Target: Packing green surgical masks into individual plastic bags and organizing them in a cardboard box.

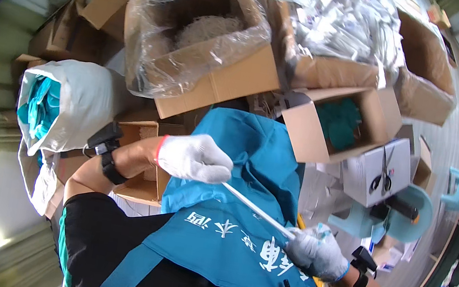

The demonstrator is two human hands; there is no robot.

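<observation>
A thin white cord or tube (258, 210) runs in a straight slanting line between my two hands, in front of my teal apron (250, 129). My left hand (196, 158), in a white glove with a red cuff edge, is closed in a fist around its upper end. Lower and to the right, my right hand (317, 252), in a greyish-white glove, has its fingers closed on the other end. Small bits of white and light blue show at the right fingertips, too small to make out.
Ahead stands a plastic-lined carton (218, 81) with tangled pale strands; beside it is a heap of bagged white items (343, 29). A carton with teal cloth (387, 111) and black scissors (382, 174) on a white box are at right. A white sack (91, 88) stands left.
</observation>
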